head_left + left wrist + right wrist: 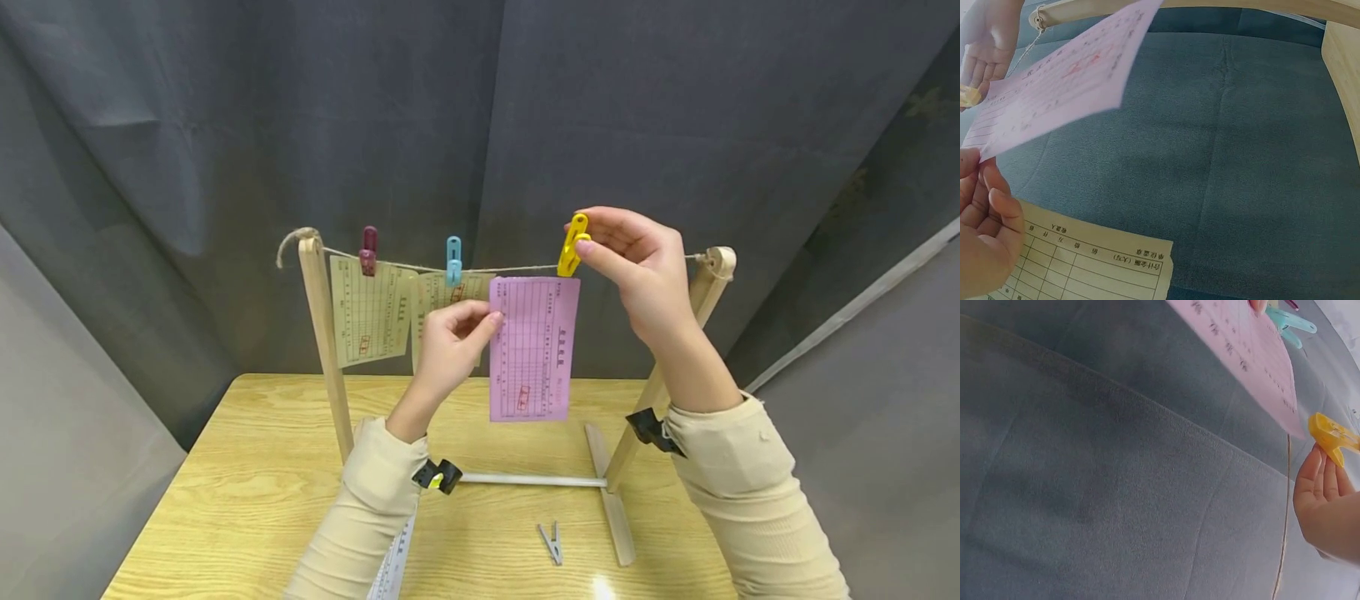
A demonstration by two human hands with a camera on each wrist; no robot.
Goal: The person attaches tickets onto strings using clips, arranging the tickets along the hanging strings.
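Note:
My left hand [450,342] pinches the left edge of a pink printed slip [532,350], which hangs just under the twine [517,269]. In my right hand [641,267] a yellow clothespin [573,245] is pinched between thumb and fingers, its lower end at the slip's upper right corner. The right wrist view has the yellow clothespin [1335,434] right beside the slip's corner [1291,422]. Two yellowish slips hang at the left: one [371,312] under a maroon clothespin [367,252], the other [427,292], partly behind my left hand, under a light blue clothespin [453,261].
The twine runs between two wooden posts [326,350] joined low down by a pale rod [532,480]. A grey clothespin [551,543] lies on the wooden table [247,500]. Another printed paper [393,562] shows beside my left sleeve. A dark curtain [375,125] hangs behind.

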